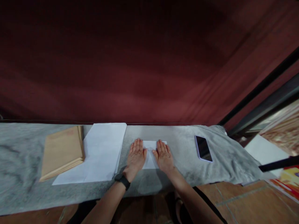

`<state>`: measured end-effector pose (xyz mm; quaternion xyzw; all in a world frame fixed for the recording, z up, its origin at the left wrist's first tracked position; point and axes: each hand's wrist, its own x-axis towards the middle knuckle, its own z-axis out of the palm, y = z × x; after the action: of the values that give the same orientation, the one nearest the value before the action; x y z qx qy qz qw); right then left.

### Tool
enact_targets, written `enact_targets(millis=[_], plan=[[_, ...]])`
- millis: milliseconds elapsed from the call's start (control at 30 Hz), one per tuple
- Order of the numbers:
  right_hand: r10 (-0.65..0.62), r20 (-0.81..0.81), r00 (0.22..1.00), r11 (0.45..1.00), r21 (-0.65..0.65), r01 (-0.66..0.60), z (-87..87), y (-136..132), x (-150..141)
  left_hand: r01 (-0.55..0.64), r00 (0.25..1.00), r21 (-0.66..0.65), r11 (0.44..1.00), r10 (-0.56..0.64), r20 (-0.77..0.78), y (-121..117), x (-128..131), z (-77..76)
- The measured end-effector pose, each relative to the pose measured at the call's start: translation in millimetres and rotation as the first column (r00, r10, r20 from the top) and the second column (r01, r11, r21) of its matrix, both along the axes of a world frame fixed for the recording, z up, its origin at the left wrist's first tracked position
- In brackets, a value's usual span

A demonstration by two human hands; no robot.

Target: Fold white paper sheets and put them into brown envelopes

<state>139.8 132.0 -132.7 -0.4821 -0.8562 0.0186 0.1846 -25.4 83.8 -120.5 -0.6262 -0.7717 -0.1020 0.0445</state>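
A dark red wall (149, 87) rises behind everything, its surface dull and softly shaded, and terracotta tiles (243, 199) show below. Between them runs a long table covered by a grey cloth (184, 168), plush-looking, smooth in the middle and rumpled into waves toward the right end.

On the left lies a stack of large white sheets (105, 149), flat and matte, the edges slightly fanned. A stack of kraft paper (63, 147), tan and thick-edged, sits askew over its left side.

Near the middle, the left hand (136, 154) and the right hand (164, 157) lie palms down on a small white paper (150, 164), thumbs angled toward each other. Neither grip is clenched or grasping; both are released, fingers extended. The paper is under and between them, flat on the cloth, with faint lines that look like creases.

Pressing well here calls for even weight — one palm steadying while the other smooths outward from the middle. With such a soft cloth underneath, I'd judge a slow, firm stroke kinder to the paper than a quick rub, which could skew its edges.

Farther right rests a smartphone (204, 148), glossy black in a pale lilac rim. Smallest is the black wristwatch (122, 181) on the left wrist.
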Motion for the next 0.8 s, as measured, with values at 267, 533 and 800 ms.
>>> enact_targets(millis=[267, 533, 800], plan=[[-0.167, -0.079, 0.983, 0.984, -0.070, 0.162, 18.8, 17.7, 35.7, -0.076, 0.997, 0.035, 0.996, 0.077, 0.000, -11.0, -17.3, -2.2], [-0.282, -0.183, 0.942, 0.903, -0.383, 0.196, 37.1, 27.5, 55.5, -0.043, 0.999, 0.045, 0.998, 0.044, -0.013, -15.0, -17.6, 0.7], [-0.420, -0.510, 0.751, 0.681, -0.724, -0.111, 49.9, 33.3, 54.1, -0.026, 0.993, 0.075, 0.997, 0.017, 0.115, -13.6, -16.5, 5.0]])
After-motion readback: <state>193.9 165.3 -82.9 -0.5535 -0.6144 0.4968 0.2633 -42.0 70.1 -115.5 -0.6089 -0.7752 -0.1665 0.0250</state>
